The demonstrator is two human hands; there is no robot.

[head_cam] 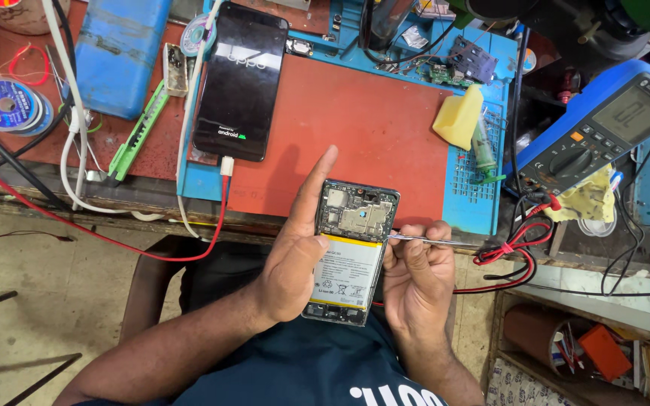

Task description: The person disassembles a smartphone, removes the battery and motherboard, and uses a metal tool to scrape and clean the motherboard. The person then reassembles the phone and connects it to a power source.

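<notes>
My left hand [295, 256] grips an opened phone [351, 248] from its left side, index finger pointing up. The phone's back is off, showing a circuit board at the top and a white battery below. My right hand [415, 282] steadies the phone's right edge and pinches thin metal tweezers [430, 239], whose tip touches the edge of the phone near the board. Both hands hover over my lap at the front edge of the red work mat [355, 120].
A second black phone [241, 79] lies on the mat, screen lit, cable plugged in. A blue multimeter [603, 128] with red and black leads sits right. A yellow sponge [459, 116], green knife [138, 135], solder spool [5, 105] and blue case [122, 53] surround it.
</notes>
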